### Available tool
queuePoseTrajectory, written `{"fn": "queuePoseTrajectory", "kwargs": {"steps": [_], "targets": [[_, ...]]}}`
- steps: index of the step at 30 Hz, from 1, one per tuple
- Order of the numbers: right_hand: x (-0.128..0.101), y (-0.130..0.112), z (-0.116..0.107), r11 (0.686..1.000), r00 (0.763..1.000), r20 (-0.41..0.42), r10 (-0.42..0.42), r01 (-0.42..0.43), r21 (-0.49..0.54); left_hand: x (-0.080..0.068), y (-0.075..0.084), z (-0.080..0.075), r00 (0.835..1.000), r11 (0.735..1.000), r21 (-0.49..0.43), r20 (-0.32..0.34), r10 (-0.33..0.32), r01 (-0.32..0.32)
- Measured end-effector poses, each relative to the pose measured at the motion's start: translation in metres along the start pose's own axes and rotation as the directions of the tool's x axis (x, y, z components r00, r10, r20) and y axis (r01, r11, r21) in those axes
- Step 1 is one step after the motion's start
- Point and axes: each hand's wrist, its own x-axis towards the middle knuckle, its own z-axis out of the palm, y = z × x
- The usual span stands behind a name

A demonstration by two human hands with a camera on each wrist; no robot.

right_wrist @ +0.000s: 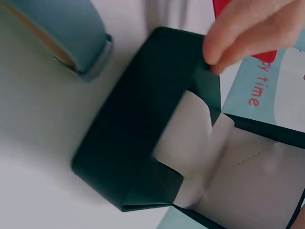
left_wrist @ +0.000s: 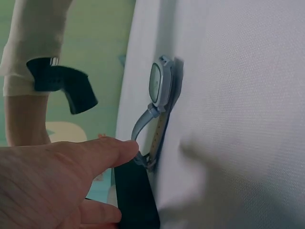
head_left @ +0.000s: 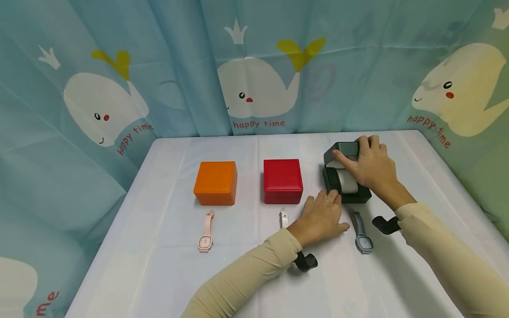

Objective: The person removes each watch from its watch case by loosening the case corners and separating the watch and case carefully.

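Note:
A dark green watch box [head_left: 359,195] stands at the right of the table with its lid [head_left: 342,150] raised. Inside sits a pale cushion [head_left: 347,181], also visible in the right wrist view as a white pad [right_wrist: 188,131]. My right hand [head_left: 375,165] grips the lid, thumb at its front edge and fingers over the top. With its fingertips, my left hand [head_left: 320,217] touches the box's front left corner, fingers fairly straight. Just in front of the box lies a grey-blue watch [head_left: 362,240]; the left wrist view shows its case [left_wrist: 162,83] and looped strap.
To the left stand a closed red box [head_left: 282,181] and a closed orange box [head_left: 215,182]. A pink watch [head_left: 206,236] lies before the orange one. The left arm partly hides a white watch [head_left: 283,218]. A whale-print curtain [head_left: 179,88] hangs behind the white table [head_left: 167,265].

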Motion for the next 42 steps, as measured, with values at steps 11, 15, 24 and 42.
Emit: {"fn": "queuePoseTrajectory", "kwargs": {"steps": [11,15,24,42], "targets": [[-0.013,0.002,0.005,1.0,0.998,-0.057,-0.019,0.019,0.009,-0.001,0.0,-0.001,1.0,1.0,-0.009,-0.009,-0.01,0.01],[-0.015,0.002,0.006,1.0,0.997,-0.07,-0.029,0.029,0.009,0.0,-0.001,0.0,1.0,1.0,0.003,-0.017,-0.006,0.007],[-0.019,0.0,0.004,0.995,0.995,-0.062,-0.075,0.071,-0.066,0.0,-0.001,0.0,1.0,1.0,0.007,-0.009,-0.004,0.004],[-0.031,-0.008,-0.009,0.985,0.997,0.009,-0.082,0.083,-0.151,-0.001,-0.002,-0.001,1.0,1.0,0.011,-0.005,-0.004,0.004]]}}
